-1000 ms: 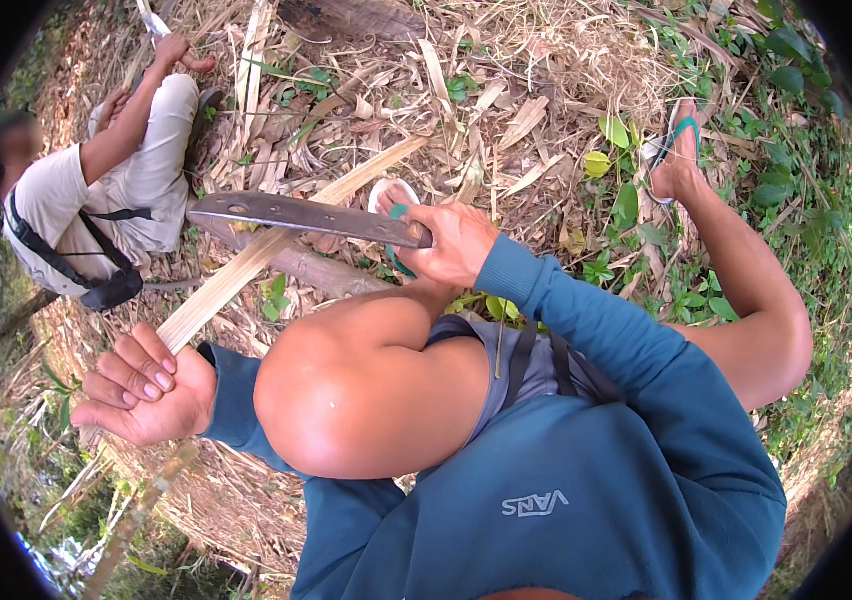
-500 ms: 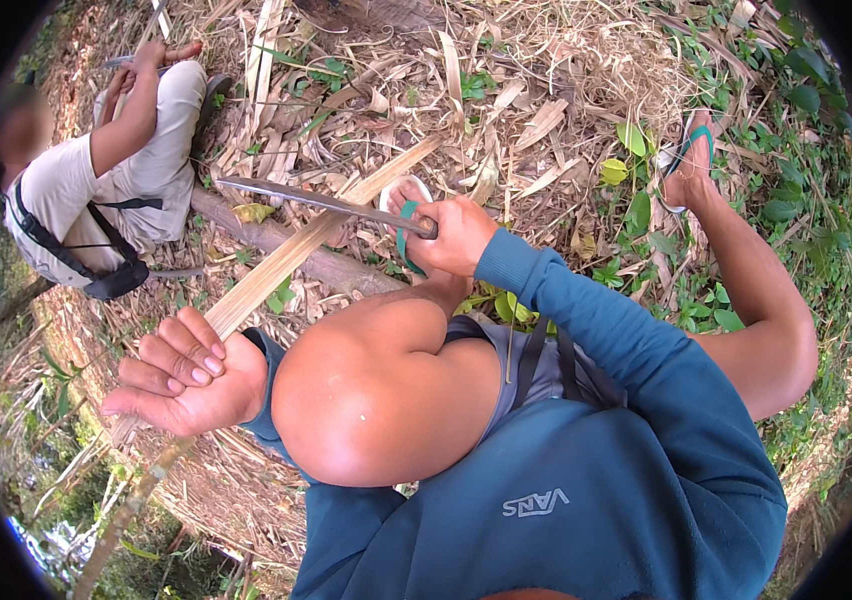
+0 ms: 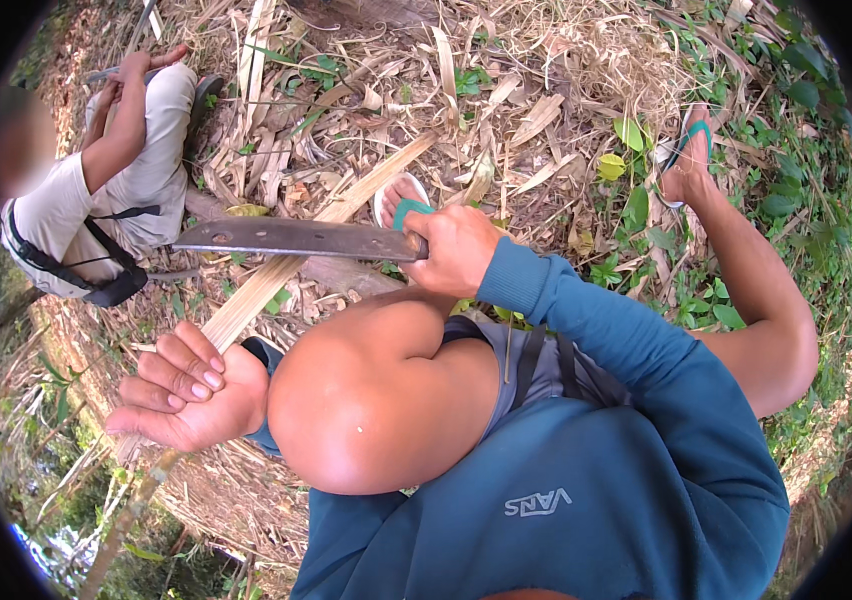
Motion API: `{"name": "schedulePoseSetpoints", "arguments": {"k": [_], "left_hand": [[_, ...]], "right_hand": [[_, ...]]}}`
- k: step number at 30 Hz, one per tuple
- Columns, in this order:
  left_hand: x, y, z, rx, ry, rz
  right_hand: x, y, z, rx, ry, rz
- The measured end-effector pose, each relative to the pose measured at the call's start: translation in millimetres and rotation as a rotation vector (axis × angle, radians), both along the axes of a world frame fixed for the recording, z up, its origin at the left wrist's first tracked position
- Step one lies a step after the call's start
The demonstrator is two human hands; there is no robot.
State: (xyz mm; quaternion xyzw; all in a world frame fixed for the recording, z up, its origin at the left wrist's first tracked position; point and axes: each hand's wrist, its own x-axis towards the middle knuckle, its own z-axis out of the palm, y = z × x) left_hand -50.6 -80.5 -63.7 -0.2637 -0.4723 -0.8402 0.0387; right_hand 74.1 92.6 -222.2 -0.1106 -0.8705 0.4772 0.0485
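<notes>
My left hand (image 3: 181,390) is closed around the near end of a long, pale strip of split wood or bamboo (image 3: 376,185), which slants away to the upper right. In my right hand (image 3: 456,250) is the short handle of a machete (image 3: 296,240). Its dark, wide blade points left with the flat side showing, crossing over the strip around its middle. Whether blade and strip touch, I cannot tell. My raised knee (image 3: 356,400) is just right of my left hand.
Another person in pale clothes (image 3: 56,220) sits at the upper left, hands together. A log (image 3: 341,275) lies on the ground under the strip. Dry leaves and shavings (image 3: 536,120) cover the ground. My sandalled feet rest at centre and right, with green plants (image 3: 786,200) beyond.
The machete has turned from edge-on to showing its broad flat side, and its tip has swung lower and left. My left hand still grips the strip in nearly the same place.
</notes>
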Motion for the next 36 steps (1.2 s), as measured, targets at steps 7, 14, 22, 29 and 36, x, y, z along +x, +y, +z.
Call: {"name": "schedulePoseSetpoints", "arguments": {"k": [7,14,22,29,36], "left_hand": [[-3,7,1,-0.006,-0.034,0.005],[3,13,3,-0.014,-0.003,0.029],[8,2,6,-0.024,-0.001,0.074],[4,6,2,-0.024,-0.025,0.103],[6,13,2,-0.007,-0.016,0.083]], "right_hand": [[-15,21,-16,-0.092,-0.304,-0.026],[-10,17,1,0.014,-0.226,0.084],[2,12,5,-0.035,-0.242,0.122],[-18,31,-37,0.037,-0.335,-0.065],[-12,37,-55,0.008,-0.401,-0.040]]}}
